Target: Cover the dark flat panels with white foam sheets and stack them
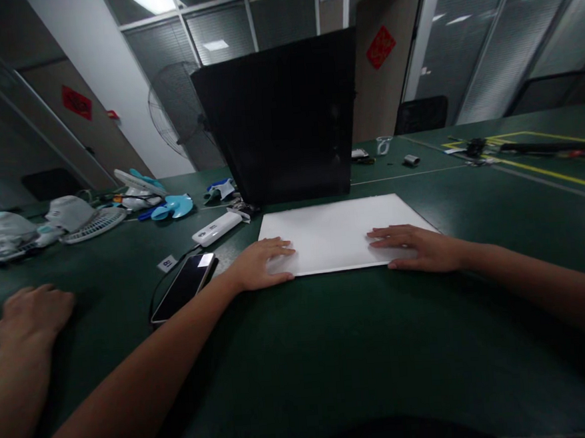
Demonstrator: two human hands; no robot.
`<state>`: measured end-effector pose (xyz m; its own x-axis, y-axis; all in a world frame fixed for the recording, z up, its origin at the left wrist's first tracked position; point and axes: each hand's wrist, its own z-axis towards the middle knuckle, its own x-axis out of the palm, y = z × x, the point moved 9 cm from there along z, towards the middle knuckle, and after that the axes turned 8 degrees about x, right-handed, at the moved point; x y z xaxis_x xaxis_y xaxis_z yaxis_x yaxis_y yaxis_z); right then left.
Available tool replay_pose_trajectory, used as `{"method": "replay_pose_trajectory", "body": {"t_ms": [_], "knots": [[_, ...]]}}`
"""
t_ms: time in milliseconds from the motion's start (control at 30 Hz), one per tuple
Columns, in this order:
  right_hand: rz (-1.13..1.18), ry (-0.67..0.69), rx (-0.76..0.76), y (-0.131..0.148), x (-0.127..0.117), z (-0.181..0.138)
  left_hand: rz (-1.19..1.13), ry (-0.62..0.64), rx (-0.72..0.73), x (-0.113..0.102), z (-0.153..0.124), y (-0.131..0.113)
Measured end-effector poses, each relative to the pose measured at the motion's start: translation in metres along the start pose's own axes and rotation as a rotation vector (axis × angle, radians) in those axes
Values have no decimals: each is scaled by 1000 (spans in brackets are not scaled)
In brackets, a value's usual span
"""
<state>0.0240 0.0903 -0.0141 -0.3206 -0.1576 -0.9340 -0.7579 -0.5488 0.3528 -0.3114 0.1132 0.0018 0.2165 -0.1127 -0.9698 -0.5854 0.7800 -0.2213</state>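
Observation:
A flat white rectangular panel (334,236) lies on the dark green table in front of me. My left hand (259,264) rests on its left near corner, fingers stretched out over the white surface and thumb along the near edge. On the right side, my right hand (419,247) lies flat with its fingers spread on the panel. Neither hand grips anything. Directly behind the panel stands a large black upright board or open case lid (285,119); which of these it is I cannot tell.
Left of my left hand lie a phone (184,288) with a cable and a white power strip-like bar (217,229). Another person's hand (33,310) rests at the far left. Fan parts (95,223) and blue blades (172,207) sit behind. A clear cup (383,146) stands back right.

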Motion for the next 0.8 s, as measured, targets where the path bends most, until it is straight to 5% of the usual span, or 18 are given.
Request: {"method": "replay_pose_trajectory", "body": {"t_ms": [600,800], "knots": [[13,-62,-36,4,-8,1,15,-41,18,-1,0,1],[-54,-117,-209,19,-12,-6,22,-45,37,-2,1,-2]]}}
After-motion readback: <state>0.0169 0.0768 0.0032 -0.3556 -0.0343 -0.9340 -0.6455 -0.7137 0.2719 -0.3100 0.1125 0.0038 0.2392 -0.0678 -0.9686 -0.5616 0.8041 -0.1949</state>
